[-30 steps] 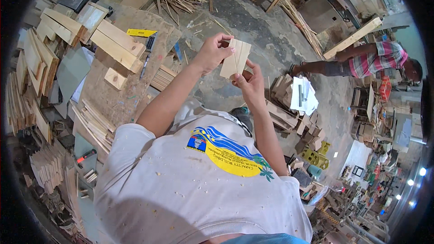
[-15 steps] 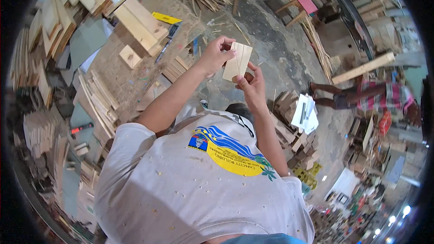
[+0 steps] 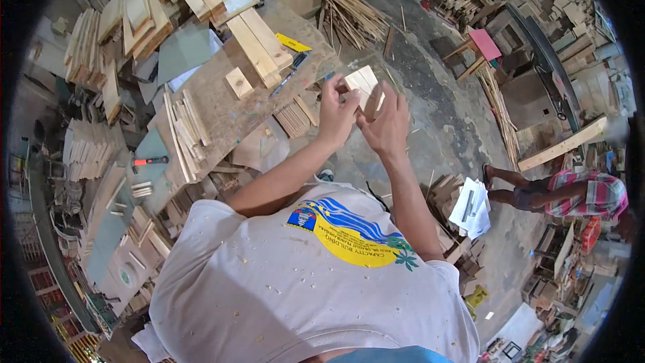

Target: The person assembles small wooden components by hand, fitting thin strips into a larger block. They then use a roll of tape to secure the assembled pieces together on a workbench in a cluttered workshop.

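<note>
Out in front of my body, both hands hold a small pale wooden block [image 3: 363, 85] with a thin line running across its face. My left hand [image 3: 338, 110] grips the block's left side, thumb bent toward its near edge. On the other side, my right hand [image 3: 388, 123] is closed around the right and lower edges, the back of the hand partly hiding the wood. The block is tilted, and some fingertips are hidden behind it.
At the left, a worktable [image 3: 232, 119] carries thick planks [image 3: 259, 47], a small square block [image 3: 238, 83], thin strips [image 3: 188, 124] and a red-and-black tool [image 3: 150, 160]. White papers [image 3: 469, 208] lie on stacked offcuts at right. Another person [image 3: 571, 193] stands beyond.
The block has turned and tipped in my hands, so its face looks shorter. My right hand has moved up along its right side. My view has shifted, bringing the worktable further in.
</note>
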Motion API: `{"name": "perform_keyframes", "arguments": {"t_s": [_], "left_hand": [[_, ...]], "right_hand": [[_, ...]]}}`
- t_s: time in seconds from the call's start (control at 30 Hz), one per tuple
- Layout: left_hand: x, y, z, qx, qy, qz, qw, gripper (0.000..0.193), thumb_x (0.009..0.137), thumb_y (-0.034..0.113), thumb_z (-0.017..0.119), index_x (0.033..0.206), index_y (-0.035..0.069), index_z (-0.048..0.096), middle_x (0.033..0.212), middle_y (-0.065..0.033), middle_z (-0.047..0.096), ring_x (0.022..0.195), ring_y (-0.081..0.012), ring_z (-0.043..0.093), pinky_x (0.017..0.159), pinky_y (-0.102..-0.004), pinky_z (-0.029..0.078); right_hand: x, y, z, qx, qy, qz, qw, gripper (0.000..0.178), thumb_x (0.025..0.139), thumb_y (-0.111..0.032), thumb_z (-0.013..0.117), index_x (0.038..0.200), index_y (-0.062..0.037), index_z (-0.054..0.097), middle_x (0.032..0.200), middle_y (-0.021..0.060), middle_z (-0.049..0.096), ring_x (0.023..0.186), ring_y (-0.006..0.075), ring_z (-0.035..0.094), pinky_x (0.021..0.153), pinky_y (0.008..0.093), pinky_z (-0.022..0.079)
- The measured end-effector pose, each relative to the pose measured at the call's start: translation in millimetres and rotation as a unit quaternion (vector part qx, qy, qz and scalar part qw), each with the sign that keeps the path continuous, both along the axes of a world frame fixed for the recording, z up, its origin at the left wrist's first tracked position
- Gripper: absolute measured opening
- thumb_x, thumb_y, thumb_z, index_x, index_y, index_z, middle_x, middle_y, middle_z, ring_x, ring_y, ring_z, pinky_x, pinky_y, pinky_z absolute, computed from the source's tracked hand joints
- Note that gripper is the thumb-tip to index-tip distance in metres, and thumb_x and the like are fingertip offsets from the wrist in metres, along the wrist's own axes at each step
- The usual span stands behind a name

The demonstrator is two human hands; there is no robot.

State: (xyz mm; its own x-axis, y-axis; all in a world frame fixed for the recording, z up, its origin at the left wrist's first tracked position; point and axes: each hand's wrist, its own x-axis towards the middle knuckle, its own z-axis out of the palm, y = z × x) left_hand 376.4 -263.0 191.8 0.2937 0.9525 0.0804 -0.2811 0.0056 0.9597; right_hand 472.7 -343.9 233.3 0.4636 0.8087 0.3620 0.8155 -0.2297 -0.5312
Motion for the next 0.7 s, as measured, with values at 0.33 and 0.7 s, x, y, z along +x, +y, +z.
{"name": "perform_keyframes", "arguments": {"t_s": [0.33, 0.7], "left_hand": [[-105, -54, 24, -0.106, 0.029, -0.063, 0.992, 0.027, 0.103, 0.027, 0.056, 0.116, 0.004, 0.057, 0.105, -0.0129, 0.067, 0.091, -0.0217, 0.069, 0.082, -0.0362, 0.057], [-188, -22, 147, 0.096, 0.157, -0.138, 0.973, 0.062, 0.094, 0.013, 0.068, 0.147, 0.004, 0.037, 0.120, -0.0119, 0.064, 0.105, -0.0188, 0.067, 0.087, -0.0320, 0.060]], "right_hand": [[26, -18, 84, 0.203, -0.085, 0.176, 0.959, 0.091, 0.058, -0.014, 0.080, 0.141, -0.0142, 0.043, 0.116, 0.0143, 0.055, 0.113, 0.0356, 0.050, 0.103, 0.0509, 0.034], [-56, -20, 121, 0.129, -0.072, 0.331, 0.932, 0.087, 0.060, -0.010, 0.081, 0.141, -0.0124, 0.049, 0.119, 0.0145, 0.058, 0.116, 0.0348, 0.051, 0.104, 0.0489, 0.039]]}}
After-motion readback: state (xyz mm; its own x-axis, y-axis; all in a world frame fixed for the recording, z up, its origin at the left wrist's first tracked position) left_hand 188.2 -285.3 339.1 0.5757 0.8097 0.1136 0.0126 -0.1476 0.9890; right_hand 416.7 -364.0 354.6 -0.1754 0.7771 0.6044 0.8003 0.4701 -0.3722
